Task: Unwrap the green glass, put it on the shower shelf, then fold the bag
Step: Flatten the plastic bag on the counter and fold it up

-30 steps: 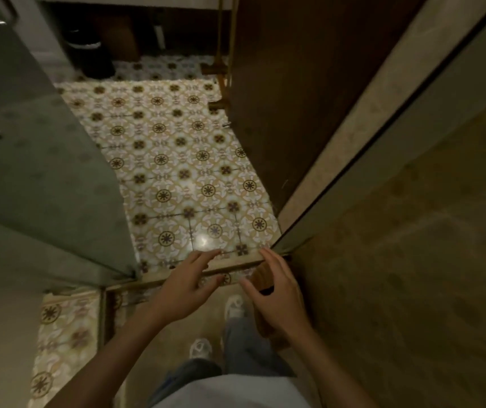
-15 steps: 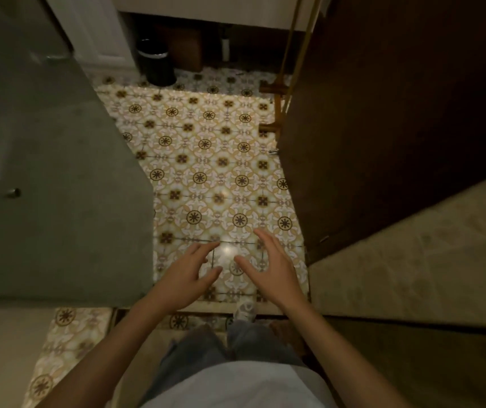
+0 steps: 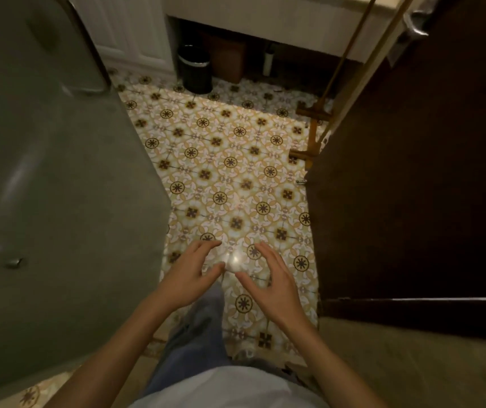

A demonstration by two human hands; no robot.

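My left hand (image 3: 190, 276) and my right hand (image 3: 274, 282) hover side by side over the patterned tile floor (image 3: 230, 160), fingers spread and curled, holding nothing. A small gap separates the two hands. No green glass, bag or shower shelf shows in the head view. My legs in blue jeans (image 3: 197, 334) stand below the hands.
A frosted glass shower door (image 3: 59, 187) fills the left side. A dark wooden door (image 3: 412, 172) stands open on the right with a beige wall (image 3: 427, 372) below it. At the back are a black bin (image 3: 195, 69), a brown box (image 3: 230, 61) under a vanity, and a wooden ladder rack (image 3: 312, 134).
The view has moved forward through the doorway into the bathroom; more floor, the bin and the vanity have come into sight. Both hands stay empty and held together in front.
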